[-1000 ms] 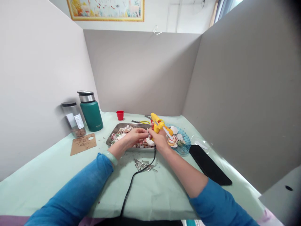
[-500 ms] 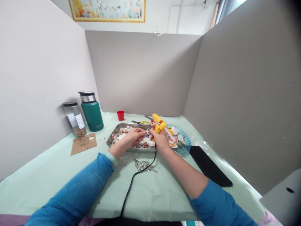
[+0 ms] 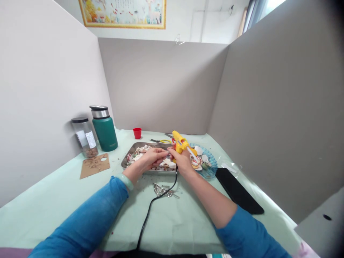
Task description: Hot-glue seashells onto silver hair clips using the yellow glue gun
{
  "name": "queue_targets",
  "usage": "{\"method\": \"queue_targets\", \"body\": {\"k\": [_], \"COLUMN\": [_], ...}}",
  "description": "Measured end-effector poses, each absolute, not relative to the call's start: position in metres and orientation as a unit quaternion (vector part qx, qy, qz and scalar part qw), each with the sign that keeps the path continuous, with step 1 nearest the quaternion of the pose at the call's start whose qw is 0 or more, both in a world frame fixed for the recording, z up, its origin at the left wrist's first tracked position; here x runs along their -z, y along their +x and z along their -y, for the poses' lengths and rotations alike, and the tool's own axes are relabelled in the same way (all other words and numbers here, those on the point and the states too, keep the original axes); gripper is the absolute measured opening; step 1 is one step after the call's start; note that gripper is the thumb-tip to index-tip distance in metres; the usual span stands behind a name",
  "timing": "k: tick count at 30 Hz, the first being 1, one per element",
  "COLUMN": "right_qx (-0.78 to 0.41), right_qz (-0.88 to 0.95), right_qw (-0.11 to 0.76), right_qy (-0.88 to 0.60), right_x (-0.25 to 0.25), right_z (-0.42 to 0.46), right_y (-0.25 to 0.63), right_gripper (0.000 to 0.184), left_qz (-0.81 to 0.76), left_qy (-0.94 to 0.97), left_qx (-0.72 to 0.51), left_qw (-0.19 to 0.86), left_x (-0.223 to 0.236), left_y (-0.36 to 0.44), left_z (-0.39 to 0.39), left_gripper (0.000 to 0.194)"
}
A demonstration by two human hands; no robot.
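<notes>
Slanting diagonally, glue stick (image 3: 192,154) nearward right: glue gun (image 3: 180,142) | right hand (image 3: 183,160): clamped on it | left hand (image 3: 155,157): pinched together

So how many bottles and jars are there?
2: the green bottle stands left of the metal tray, and the clear jar is just left of that bottle.

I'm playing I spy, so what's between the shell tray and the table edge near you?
Small metal clips and a black cord lie between the shell tray and near edge, seen in the head view.
</notes>
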State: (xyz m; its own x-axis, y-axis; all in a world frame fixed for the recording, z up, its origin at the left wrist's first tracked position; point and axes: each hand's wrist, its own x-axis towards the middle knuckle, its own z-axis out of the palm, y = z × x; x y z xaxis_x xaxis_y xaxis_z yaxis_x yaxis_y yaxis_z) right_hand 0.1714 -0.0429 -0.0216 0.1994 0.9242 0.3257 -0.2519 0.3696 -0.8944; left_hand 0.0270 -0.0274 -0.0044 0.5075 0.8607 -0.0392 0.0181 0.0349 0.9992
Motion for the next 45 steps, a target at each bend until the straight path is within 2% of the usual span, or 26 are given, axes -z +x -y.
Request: {"method": "queue_targets", "body": {"k": [6,8,11,14,21,30,37,45], "right_qx": [-0.420,-0.421,-0.425,-0.424,-0.439,-0.451,-0.449,-0.423], "right_qz": [0.461,0.465,0.464,0.456,0.463,0.465,0.470,0.441], "right_qw": [0.693,0.693,0.694,0.695,0.686,0.684,0.680,0.698], "right_qy": [-0.362,-0.355,-0.350,-0.359,-0.351,-0.336,-0.338,-0.372], "right_x": [0.020,0.019,0.018,0.017,0.016,0.016,0.018,0.016], "right_z": [0.044,0.045,0.046,0.046,0.047,0.045,0.044,0.046], "right_y": [0.173,0.173,0.172,0.172,0.173,0.173,0.173,0.173], "right_gripper": [0.028,0.027,0.026,0.026,0.024,0.029,0.029,0.027], "left_qz": [-0.323,-0.310,-0.299,-0.322,-0.345,-0.336,-0.329,-0.322], "left_qy": [0.511,0.495,0.506,0.518,0.564,0.585,0.561,0.530], "left_qx": [-0.350,-0.348,-0.357,-0.374,-0.399,-0.390,-0.375,-0.392], "left_qw": [0.715,0.734,0.726,0.698,0.636,0.627,0.661,0.680], "left_x": [-0.001,-0.001,0.002,0.005,0.008,0.003,-0.002,0.000], "left_y": [0.028,0.028,0.028,0.028,0.029,0.032,0.032,0.029], "left_z": [0.027,0.025,0.022,0.022,0.024,0.032,0.035,0.028], "left_gripper": [0.034,0.029,0.013,0.021,0.015,0.012,0.027,0.023]}}
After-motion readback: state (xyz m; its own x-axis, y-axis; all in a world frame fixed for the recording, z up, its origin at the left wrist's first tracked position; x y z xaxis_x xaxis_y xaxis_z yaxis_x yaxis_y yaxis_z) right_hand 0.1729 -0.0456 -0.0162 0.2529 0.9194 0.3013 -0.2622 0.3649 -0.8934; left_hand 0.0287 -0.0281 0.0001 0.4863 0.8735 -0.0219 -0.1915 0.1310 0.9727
